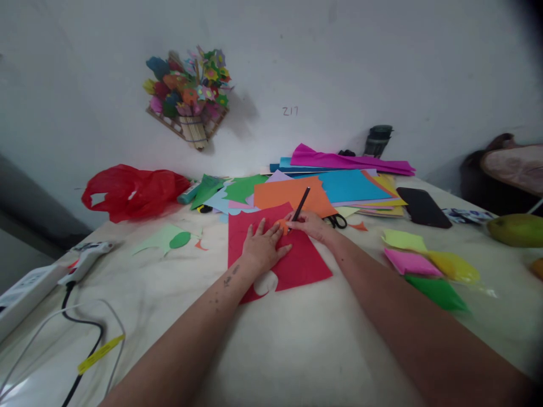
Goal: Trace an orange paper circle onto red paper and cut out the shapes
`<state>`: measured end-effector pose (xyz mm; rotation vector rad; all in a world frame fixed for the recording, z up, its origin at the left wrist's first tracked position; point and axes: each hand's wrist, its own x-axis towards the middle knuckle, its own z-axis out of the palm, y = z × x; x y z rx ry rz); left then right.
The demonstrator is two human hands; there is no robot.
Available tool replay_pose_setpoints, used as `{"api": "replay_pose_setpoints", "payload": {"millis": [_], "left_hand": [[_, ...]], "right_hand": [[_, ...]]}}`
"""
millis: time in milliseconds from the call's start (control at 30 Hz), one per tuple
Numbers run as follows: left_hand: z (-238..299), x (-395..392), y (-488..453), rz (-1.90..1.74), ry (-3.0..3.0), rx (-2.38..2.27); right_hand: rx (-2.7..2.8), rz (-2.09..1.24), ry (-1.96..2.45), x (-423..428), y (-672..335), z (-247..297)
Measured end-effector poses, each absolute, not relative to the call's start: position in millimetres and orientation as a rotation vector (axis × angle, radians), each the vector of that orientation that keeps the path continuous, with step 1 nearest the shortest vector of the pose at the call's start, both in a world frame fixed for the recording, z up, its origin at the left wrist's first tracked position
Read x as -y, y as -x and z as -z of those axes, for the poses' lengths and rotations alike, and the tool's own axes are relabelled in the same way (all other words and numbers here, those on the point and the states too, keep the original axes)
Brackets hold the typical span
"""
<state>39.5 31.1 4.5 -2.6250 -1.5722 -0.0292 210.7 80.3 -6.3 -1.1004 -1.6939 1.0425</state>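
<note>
A red sheet (303,261) lies on the table with a rounded piece cut out of its near edge. My left hand (263,247) rests flat on it with the fingers spread, the fingertips against a small orange cutout (284,227). In my right hand (311,225) is a dark pencil or pen (301,202), tilted, its lower end down at the edge of the orange cutout. The cutout is partly covered by both hands. Black-handled scissors (336,221) lie just beyond my right hand, partly under an orange sheet (288,195).
Coloured sheets (356,186) are piled at the back. A red plastic bag (131,189) and a green oval cutout (180,240) lie left, near a power strip (91,263). A phone (424,207), a pink packet (411,262) and other coloured packets lie right.
</note>
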Motion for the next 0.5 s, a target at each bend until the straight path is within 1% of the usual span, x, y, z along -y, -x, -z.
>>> {"api": "replay_pose_setpoints", "payload": {"millis": [500], "left_hand": [[-8.3, -30.2, -40.9, 0.024, 2.649, 1.609]], "right_hand": [[1.638, -1.023, 1.154, -83.0, -214.4, 6.1]]}}
